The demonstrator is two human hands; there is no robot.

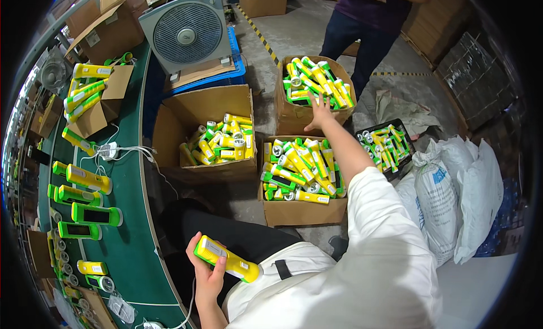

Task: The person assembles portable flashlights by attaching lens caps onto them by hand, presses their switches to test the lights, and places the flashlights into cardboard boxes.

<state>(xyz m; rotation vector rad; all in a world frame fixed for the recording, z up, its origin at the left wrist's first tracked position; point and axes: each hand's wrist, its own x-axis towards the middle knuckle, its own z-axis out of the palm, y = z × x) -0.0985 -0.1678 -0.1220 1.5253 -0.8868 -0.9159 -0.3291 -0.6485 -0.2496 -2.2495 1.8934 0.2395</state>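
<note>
My left hand is wrapped round a yellow and green flashlight, held over my lap beside the green bench. My right arm stretches far forward, and my right hand has its fingers spread at the near edge of a heaped cardboard box. Yellow and green flashlights fill that box; whether my fingertips touch one I cannot tell. Nearer to me, a second full box holds more flashlights, some with dark panels showing. To its left, a taller open box is partly filled with them.
Along the left runs a green bench with several flashlights and a white power strip. A box fan stands beyond it. White sacks and a black crate lie right. Another person stands behind the far box.
</note>
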